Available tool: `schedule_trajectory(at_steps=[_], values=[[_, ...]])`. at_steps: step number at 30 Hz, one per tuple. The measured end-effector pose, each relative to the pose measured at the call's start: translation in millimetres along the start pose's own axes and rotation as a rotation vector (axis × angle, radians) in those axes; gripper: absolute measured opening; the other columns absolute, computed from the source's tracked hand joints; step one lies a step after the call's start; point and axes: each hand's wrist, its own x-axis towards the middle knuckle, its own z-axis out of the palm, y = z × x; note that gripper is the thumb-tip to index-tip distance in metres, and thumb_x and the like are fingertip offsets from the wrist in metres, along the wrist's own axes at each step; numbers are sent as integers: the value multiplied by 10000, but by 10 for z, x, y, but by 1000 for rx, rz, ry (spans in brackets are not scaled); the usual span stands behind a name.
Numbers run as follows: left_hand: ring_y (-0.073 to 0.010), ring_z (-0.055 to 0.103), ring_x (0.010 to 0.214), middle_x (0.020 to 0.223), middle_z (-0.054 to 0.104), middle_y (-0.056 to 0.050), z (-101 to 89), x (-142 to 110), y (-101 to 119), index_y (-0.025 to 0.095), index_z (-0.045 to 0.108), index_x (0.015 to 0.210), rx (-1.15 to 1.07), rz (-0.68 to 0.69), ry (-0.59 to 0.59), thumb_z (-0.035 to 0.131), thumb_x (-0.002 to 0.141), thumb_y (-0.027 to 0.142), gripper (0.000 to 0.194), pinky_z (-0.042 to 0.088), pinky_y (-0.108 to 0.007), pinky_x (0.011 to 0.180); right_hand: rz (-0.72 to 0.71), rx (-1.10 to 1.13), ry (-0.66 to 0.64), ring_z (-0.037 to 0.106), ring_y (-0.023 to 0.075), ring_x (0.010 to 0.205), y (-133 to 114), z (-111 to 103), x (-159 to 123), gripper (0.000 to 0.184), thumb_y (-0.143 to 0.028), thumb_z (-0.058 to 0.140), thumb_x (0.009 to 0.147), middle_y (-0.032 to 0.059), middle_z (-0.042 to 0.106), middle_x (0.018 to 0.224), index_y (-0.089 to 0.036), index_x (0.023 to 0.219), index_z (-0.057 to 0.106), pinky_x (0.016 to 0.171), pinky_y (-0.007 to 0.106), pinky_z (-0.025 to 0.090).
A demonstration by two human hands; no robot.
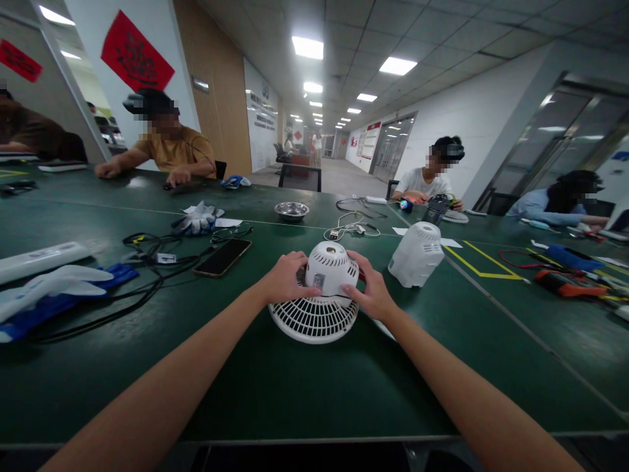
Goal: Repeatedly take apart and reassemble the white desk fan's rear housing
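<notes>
Clasping the white cover (pixel 330 267) from both sides: left hand (pixel 285 278) and right hand (pixel 372 288) both closed on it, thumbs on the near face, some fingers hidden. Cover sits dome-up over the grille (pixel 317 322), on the green table (pixel 236 393), front and centre. Best handled with even pressure from both sides, cover level, no hard push on the thin bars; they could flex. Housing (pixel 417 255) stands near the right hand, not touching; mind that elbow. Can't tell if cover and grille are fastened.
</notes>
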Motion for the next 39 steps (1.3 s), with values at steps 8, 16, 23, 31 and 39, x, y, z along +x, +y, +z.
schedule_trajectory(at_steps=[8,16,23,31,39], values=[[-334,558,1097,1205,621,-120,-2,-6,-6,205,636,1214,-42,12,-26,714,721,660,675,422,-531,957,62,3,-63,630,311,1169,-38,-10,24,771,-414,716,837,117,564,1395,-271,1499,346,1018,520,520],[-323,558,1103,1214,608,-130,-2,6,-17,197,622,1265,-56,0,-47,711,746,629,681,454,-512,937,82,32,-83,598,330,1230,18,25,53,864,-401,768,790,103,531,1452,-306,1520,315,1027,534,512],[-317,562,1075,1200,597,-126,-13,9,-49,194,634,1230,-54,-8,-78,682,761,663,666,451,-520,919,67,-2,-69,579,349,1248,3,35,60,862,-399,773,788,104,518,1465,-314,1521,328,1039,570,499],[-351,569,1099,1194,616,-139,48,9,-38,190,646,1199,47,7,-40,700,752,626,626,437,-554,942,68,15,-55,588,338,1213,27,25,33,798,-445,778,785,113,548,1375,-289,1459,380,998,559,532],[-354,596,1221,1381,603,-146,36,-105,90,253,231,1577,-243,36,58,662,835,416,874,426,-573,1047,110,35,-139,680,271,776,-119,-25,-46,926,-495,681,836,61,708,981,-279,1563,149,801,516,578]])
